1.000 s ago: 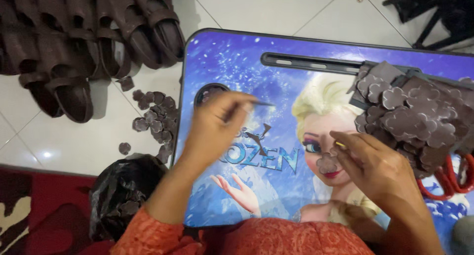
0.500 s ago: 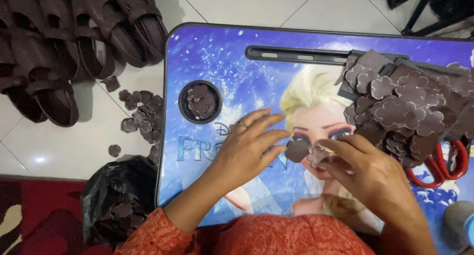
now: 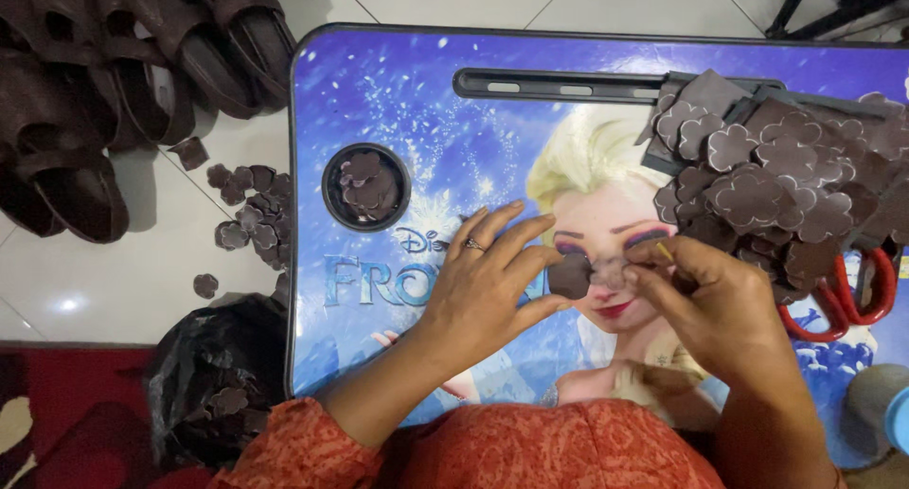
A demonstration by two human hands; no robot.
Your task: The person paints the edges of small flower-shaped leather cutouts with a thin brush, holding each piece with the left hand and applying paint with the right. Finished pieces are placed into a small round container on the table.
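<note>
My left hand [image 3: 488, 281] pinches a small dark brown flower-shaped cutout [image 3: 570, 275] between thumb and fingers over the blue picture-printed lap table [image 3: 417, 91]. My right hand [image 3: 705, 304] meets it from the right, fingertips on the same cutout, with a thin yellowish sliver showing between its fingers. A heap of brown flower cutouts [image 3: 772, 181] lies just beyond my right hand. A round cup hole [image 3: 366, 186] in the table holds more cutouts.
Red-handled scissors [image 3: 838, 300] lie under the heap at the right. Brown sandals [image 3: 123, 82] sit on the white tile floor at the left, with scattered cutouts [image 3: 251, 214] and a black plastic bag [image 3: 213, 375] by the table's left edge.
My left hand came from the cup hole side to the table's middle and now pinches the cutout with my right hand. The view shifted slightly.
</note>
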